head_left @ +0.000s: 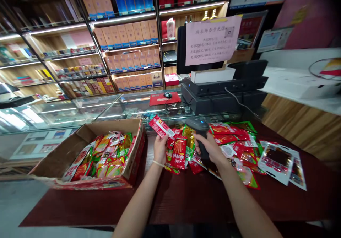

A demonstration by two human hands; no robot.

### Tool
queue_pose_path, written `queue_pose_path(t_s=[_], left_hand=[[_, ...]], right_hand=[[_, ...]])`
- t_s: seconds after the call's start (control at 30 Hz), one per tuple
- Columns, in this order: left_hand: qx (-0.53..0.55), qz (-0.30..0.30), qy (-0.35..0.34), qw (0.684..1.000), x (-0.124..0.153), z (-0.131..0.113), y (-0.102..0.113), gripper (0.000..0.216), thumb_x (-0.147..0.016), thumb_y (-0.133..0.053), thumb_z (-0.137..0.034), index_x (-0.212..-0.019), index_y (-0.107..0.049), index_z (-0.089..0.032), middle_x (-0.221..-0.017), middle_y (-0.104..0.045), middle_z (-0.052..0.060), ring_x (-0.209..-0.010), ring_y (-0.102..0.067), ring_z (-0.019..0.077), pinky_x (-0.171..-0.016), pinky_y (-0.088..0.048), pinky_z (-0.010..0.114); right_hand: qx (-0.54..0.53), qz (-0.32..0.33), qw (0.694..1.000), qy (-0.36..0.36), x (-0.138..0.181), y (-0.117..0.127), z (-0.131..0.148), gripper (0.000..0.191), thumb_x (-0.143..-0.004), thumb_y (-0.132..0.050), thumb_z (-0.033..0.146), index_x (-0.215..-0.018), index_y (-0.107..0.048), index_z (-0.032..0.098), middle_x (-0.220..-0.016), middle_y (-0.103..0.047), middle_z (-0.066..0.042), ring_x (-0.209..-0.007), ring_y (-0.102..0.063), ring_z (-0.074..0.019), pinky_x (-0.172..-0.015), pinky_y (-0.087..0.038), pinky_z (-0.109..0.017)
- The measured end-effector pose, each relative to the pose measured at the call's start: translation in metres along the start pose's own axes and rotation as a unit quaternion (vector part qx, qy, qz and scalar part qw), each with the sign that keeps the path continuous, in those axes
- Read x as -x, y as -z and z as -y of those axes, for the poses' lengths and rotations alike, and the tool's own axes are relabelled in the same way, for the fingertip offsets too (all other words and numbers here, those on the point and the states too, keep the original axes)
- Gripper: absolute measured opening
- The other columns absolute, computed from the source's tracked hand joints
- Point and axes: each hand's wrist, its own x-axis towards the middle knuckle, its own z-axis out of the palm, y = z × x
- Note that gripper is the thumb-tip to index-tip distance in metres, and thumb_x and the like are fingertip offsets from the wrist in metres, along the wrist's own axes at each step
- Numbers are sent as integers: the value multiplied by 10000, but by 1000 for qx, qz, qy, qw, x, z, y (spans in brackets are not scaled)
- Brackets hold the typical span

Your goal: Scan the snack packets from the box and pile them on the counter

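Note:
My left hand [160, 148] grips a red snack packet [159, 126], its printed back with a white barcode label turned up. A black barcode scanner [197, 125] is in my right hand [209, 148], my fingers wrapped round its handle and its head pointing left toward the packet. Below and between my hands lie more snack packets, among them a red one [179, 152] with white lettering and a green-and-gold one [189, 138]. A larger heap of red and green packets [243, 149] spreads to the right of my right hand, partly hidden by my forearm.
An open cardboard box [134, 156] full of packets stands at the left of the dark red table [183, 202]. Silver-edged packets [277, 160] lie at the right. Behind are a glass counter [106, 106], a mouse [167, 95] on a red mat, and a cash register [223, 92] with a pink sign.

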Motion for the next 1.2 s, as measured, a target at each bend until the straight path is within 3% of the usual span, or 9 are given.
queue_pose_path(t_s=[0.17, 0.33, 0.53, 0.7, 0.83, 1.0, 1.07, 1.2], left_hand=[[-22, -42, -42, 998, -2, 11, 10, 467, -663, -806, -306, -1030, -548, -177, -833, -713, 16, -650, -673, 125, -640, -517, 232], [-51, -75, -101, 991, -2, 17, 21, 390, -696, -779, -370, -956, -590, -149, -839, -726, 62, -756, -699, 175, -730, -544, 286], [-101, -109, -124, 981, -5, 23, 26, 282, -722, -727, -349, -869, -633, -128, -812, -721, 60, -701, -682, 171, -649, -527, 259], [-116, -122, -137, 976, -5, 24, 27, 310, -730, -717, -331, -953, -630, -133, -858, -723, 56, -753, -684, 163, -714, -531, 265], [-158, -97, -173, 967, -3, 22, 30, 286, -760, -701, -359, -944, -632, -151, -907, -720, 64, -837, -682, 175, -803, -522, 285], [-285, -27, -209, 935, 1, 17, 19, 236, -846, -611, -352, -1002, -666, -184, -981, -716, 59, -913, -659, 195, -864, -497, 302], [-352, 5, -236, 906, -1, 17, 7, 229, -864, -588, -322, -1029, -685, -197, -1021, -710, 65, -963, -642, 208, -913, -478, 332], [-471, 96, -318, 817, -13, 26, -28, 229, -885, -556, -259, -1051, -714, -242, -1059, -688, 70, -1037, -599, 222, -980, -436, 382]], right_hand=[[14, 2, 999, -35, 4, 3, -10, 323, -791, -695, 465, -786, -474, 230, -532, -528, 76, -372, -482, -98, -366, -401, -220], [46, 31, 997, -57, 8, -2, -12, 380, -772, -731, 446, -963, -457, 265, -513, -523, 108, -340, -465, -111, -336, -379, -220], [61, 115, 988, -83, 12, -3, -9, 324, -786, -717, 446, -832, -476, 233, -522, -533, 79, -356, -464, -95, -354, -369, -218], [62, 114, 988, -82, 10, -1, -13, 344, -770, -721, 453, -814, -465, 228, -501, -511, 91, -340, -452, -92, -342, -369, -216], [49, 66, 994, -70, 7, 9, -12, 372, -766, -717, 461, -895, -448, 240, -527, -526, 98, -350, -471, -97, -341, -385, -211], [6, -43, 999, -24, 7, 41, 6, 378, -759, -715, 458, -896, -435, 244, -543, -534, 100, -363, -474, -89, -342, -377, -195], [-4, -93, 995, -18, 9, 57, 14, 400, -737, -735, 455, -887, -425, 253, -538, -534, 103, -357, -475, -91, -332, -370, -193], [-29, -165, 986, 6, 15, 86, 25, 420, -712, -747, 454, -901, -420, 269, -533, -535, 109, -359, -479, -99, -326, -377, -197]])
